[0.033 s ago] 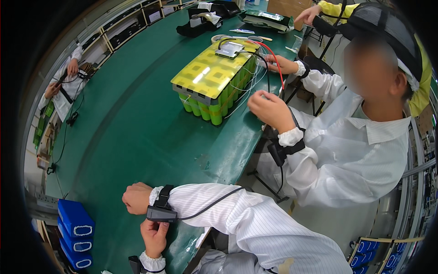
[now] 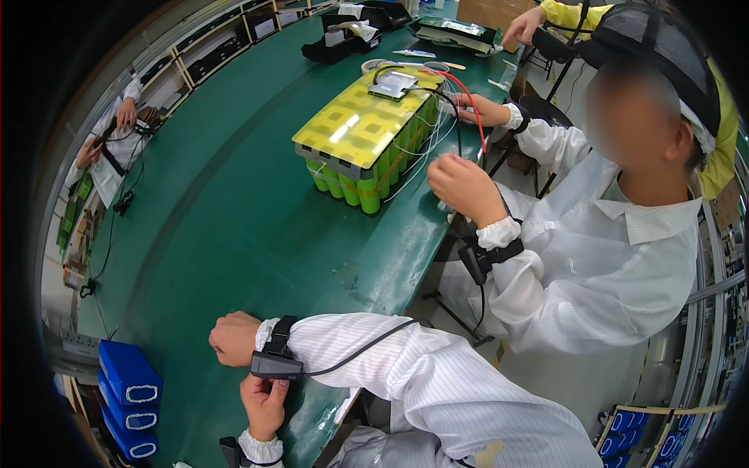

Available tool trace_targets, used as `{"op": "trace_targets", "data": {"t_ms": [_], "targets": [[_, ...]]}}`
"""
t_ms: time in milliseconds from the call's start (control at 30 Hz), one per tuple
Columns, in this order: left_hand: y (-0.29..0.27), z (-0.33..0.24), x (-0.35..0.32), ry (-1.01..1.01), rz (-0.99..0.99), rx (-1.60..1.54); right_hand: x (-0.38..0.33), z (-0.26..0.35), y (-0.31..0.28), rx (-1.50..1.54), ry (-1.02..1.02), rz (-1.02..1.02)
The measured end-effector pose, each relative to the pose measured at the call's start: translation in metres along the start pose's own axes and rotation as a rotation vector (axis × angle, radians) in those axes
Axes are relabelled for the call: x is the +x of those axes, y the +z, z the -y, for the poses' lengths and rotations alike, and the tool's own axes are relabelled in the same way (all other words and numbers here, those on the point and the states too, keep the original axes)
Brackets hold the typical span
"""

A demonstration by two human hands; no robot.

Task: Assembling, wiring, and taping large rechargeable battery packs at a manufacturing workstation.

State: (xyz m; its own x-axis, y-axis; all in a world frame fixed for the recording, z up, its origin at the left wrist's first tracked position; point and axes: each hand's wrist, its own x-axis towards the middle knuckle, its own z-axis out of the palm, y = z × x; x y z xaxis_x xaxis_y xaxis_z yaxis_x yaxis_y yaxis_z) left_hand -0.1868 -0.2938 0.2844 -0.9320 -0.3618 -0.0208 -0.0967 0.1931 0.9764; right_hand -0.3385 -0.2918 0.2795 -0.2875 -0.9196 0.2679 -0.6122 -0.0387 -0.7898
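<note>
My right hand [image 2: 234, 339] rests on the green table [image 2: 234, 265] in a loose fist, its fingers curled under and nothing seen in them. A black box-shaped device [image 2: 277, 365] is strapped to my right wrist. Just below it is my left hand [image 2: 264, 407], thumb up against the device's lower edge; its fingertips are hidden beneath the wrist. Farther up the table stands a battery pack [image 2: 359, 132] of green cells under a yellow top sheet, with red, black and white wires. A co-worker at the right has one hand [image 2: 484, 111] by the wires and the other [image 2: 466, 187] near the table edge.
Several blue bins [image 2: 129, 374] are stacked at the lower left. Black trays [image 2: 343, 43], a green package [image 2: 459, 33] and a cardboard box [image 2: 495, 14] are at the far end. Another person [image 2: 113, 148] works across the table; a cable hangs along its left side.
The co-worker's nearer hand has shifted slightly to the right. My own hands and the battery pack have not moved.
</note>
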Motion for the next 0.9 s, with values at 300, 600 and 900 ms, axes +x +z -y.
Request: {"op": "trace_targets", "data": {"t_ms": [300,600,900], "targets": [[0.0005,-0.0009,0.0004,0.001,0.001,0.003,-0.0001,-0.0021,0.0004,-0.011,-0.014,0.006],[0.0002,0.0003,0.0001,-0.020,0.003,-0.017,0.0006,-0.0007,0.0019,-0.028,0.013,0.003],[-0.0009,0.0048,-0.0005,-0.038,-0.006,-0.033,-0.0009,0.0012,-0.0020,-0.003,0.013,-0.002]]}}
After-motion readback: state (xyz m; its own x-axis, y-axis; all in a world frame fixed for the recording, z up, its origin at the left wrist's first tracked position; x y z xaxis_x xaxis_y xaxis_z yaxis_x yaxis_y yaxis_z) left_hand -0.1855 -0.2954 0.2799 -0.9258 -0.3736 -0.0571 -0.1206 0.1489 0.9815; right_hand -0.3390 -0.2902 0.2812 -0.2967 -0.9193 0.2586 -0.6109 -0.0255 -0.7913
